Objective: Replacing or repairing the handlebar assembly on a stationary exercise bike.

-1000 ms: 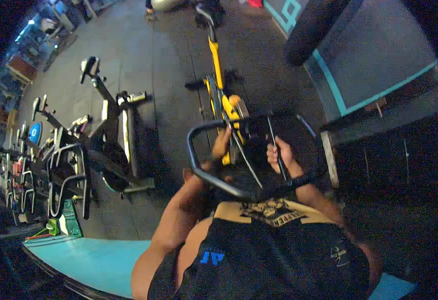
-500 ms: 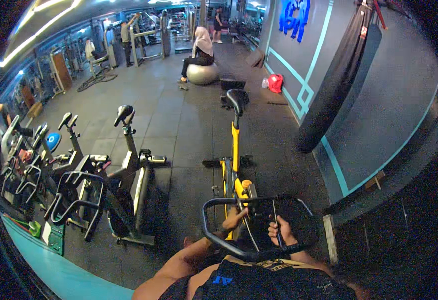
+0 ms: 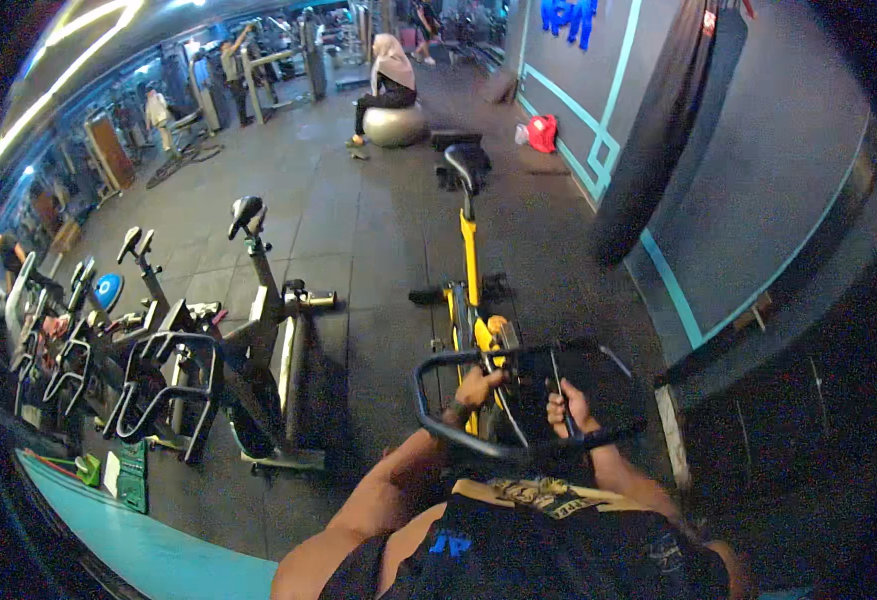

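Since the head view looks down over the yellow bike (image 3: 471,258), that's my reference: it stands just ahead of the person's body, saddle (image 3: 459,165) at the far end, handlebar (image 3: 422,395) nearest. Left hand (image 3: 479,385) is inside the handlebar loop near the bike's frame, fingers partly curled; can't tell whether it grips anything. Right hand (image 3: 571,408) is closed around a thin rod (image 3: 558,370) inside the loop; can't tell if the rod is part of the handlebar. The loop hides some of the frame.

Left of the bike: row of black bikes (image 3: 264,290), blue dome (image 3: 109,290) beyond them, green tray (image 3: 132,478) at their near end by a teal ledge (image 3: 159,540). Beyond the bike: dark block (image 3: 457,145) just past the saddle, then a person (image 3: 389,90) seated on a ball (image 3: 395,127). Right of it: punching bag (image 3: 649,190) against the wall (image 3: 779,180), red bag (image 3: 543,134) farther along.

Writing: big blue letters on the wall, partly cut off; blue and pale marks on the wearer's shirt (image 3: 559,550), mostly too blurred to read.

Materials: floor (image 3: 379,225) in dark matte tiles with seams; ball round, smooth, silvery; punching bag a long dark cylinder; handlebar a black, rounded tube.
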A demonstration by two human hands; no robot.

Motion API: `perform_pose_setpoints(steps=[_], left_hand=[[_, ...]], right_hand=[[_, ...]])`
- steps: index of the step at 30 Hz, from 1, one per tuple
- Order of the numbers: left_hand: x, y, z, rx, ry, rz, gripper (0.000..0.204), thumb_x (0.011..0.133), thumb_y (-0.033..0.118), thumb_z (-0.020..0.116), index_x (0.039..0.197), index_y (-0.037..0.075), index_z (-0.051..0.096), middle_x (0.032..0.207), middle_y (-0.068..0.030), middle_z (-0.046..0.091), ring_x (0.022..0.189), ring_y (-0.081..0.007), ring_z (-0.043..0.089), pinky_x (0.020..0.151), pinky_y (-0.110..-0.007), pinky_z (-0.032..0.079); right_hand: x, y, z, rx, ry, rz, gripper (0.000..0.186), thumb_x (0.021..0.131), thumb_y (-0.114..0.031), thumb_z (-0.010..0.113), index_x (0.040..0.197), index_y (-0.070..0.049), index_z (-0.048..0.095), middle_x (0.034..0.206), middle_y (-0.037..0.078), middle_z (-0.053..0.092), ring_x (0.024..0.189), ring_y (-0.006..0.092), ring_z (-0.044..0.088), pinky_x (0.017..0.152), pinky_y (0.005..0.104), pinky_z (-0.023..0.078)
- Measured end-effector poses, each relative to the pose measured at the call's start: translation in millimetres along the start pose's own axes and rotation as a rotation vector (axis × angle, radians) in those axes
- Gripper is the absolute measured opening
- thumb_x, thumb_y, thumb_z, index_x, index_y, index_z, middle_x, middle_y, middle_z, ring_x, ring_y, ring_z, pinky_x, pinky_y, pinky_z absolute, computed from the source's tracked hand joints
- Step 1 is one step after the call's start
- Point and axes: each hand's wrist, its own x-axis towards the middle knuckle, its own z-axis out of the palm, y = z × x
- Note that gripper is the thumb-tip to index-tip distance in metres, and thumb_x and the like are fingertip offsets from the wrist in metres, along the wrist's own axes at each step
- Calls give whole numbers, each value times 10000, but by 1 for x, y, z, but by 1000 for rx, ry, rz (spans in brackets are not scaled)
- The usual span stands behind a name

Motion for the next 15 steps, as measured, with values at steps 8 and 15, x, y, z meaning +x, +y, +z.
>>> perform_pose_setpoints(steps=[8, 15], left_hand=[[23, -30, -16, -22, 94, -1, 449, 778, 408, 620, 944, -9, 633, 837, -154, 652, 793, -258, 620, 701, -376, 468], [-7, 18, 12, -22, 79, 11, 574, 774, 429, 662, 1091, -40, 569, 995, -175, 643, 916, -278, 607, 835, -371, 448]], right_hand=[[-2, 2, 40, -163, 159, -114, 280, 961, -350, 430, 1070, -112, 530, 606, -38, 397, 460, 59, 348, 384, 203, 300], [-20, 1, 31, -119, 248, -160, 250, 955, -358, 435, 1045, -135, 507, 587, -40, 402, 453, 61, 363, 372, 200, 299]])
